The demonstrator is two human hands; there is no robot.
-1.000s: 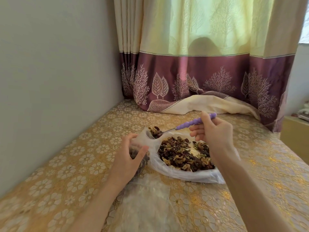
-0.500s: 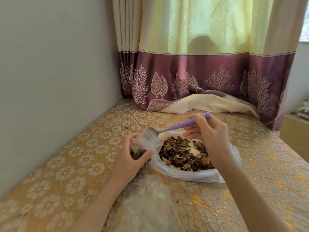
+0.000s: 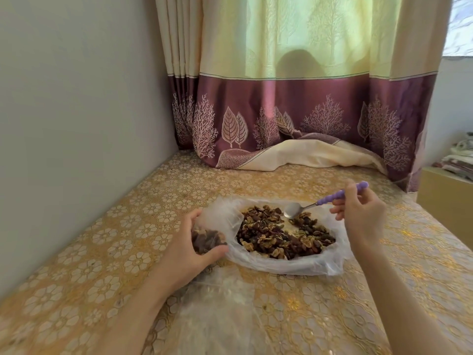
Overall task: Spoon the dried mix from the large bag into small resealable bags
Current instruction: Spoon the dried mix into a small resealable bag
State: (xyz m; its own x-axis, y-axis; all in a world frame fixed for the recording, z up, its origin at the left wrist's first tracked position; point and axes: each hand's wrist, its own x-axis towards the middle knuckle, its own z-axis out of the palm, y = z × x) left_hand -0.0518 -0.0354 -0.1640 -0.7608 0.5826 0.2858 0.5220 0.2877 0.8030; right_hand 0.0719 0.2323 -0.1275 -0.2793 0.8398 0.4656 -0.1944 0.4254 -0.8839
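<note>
Two hands work over a gold, flower-patterned surface (image 3: 107, 242) that runs along a pale wall toward a cream and plum curtain (image 3: 294, 98). Farthest left, the left hand (image 3: 190, 248) curls around a small resealable bag (image 3: 207, 239), thumb pressed against its near side and fingers wrapped over the far side, so the bag stands partly filled with dark dried mix just beside the larger one. Nearer the camera, flat clear plastic bags (image 3: 217, 311) lie on the surface between the two forearms. At centre, the large bag (image 3: 281, 262) lies opened out, its clear film rolled down around a heap of dried mix (image 3: 279, 234) of brown, tan and dark pieces, with a pale bare patch showing in the middle of the heap. Over the far edge of that heap hangs a spoon (image 3: 302, 210), its metal bowl empty and tilted down, almost touching the mix. Its lilac handle runs up to the right, pinched between thumb and curled fingers of the right hand (image 3: 361, 216), which is raised above the right rim of the large bag.
</note>
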